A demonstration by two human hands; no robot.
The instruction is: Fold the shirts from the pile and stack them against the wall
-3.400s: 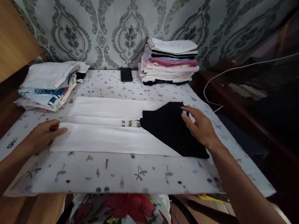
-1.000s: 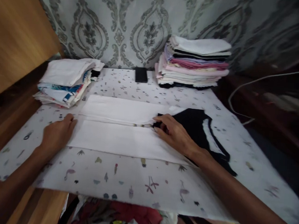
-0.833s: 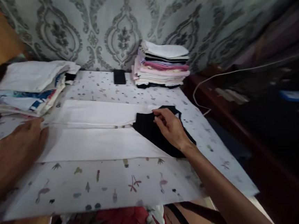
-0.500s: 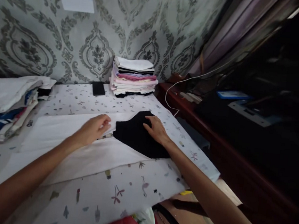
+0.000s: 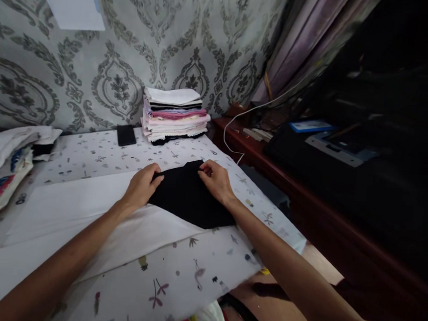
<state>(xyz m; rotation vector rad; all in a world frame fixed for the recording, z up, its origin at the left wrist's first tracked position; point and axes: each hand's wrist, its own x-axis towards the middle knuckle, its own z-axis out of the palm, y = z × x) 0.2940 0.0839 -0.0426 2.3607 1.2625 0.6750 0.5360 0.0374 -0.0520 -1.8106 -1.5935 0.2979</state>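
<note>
A flat black garment point(image 5: 184, 195) lies spread over the right end of a long white garment point(image 5: 80, 189), whose two legs or panels stretch to the left. My left hand point(image 5: 141, 185) is closed at the black garment's upper left corner, thumb and finger pinching its edge. At its far right edge, my right hand point(image 5: 215, 180) also has thumb and fingertips pinched together on the black fabric. The exact kind of the black garment cannot be told.
Behind stands a neat stack of folded clothes point(image 5: 175, 117), with a black phone-like object point(image 5: 126, 136) left of it. Another clothes pile point(image 5: 4, 162) sits at the left edge. A patterned sheet point(image 5: 174, 272) covers the surface. A dark red wooden desk point(image 5: 259, 152) with a white cable point(image 5: 253, 114) stands right.
My left hand has moved right onto the black garment and closed on its corner. My right fingers have drawn together at its far edge. The view has shifted slightly right.
</note>
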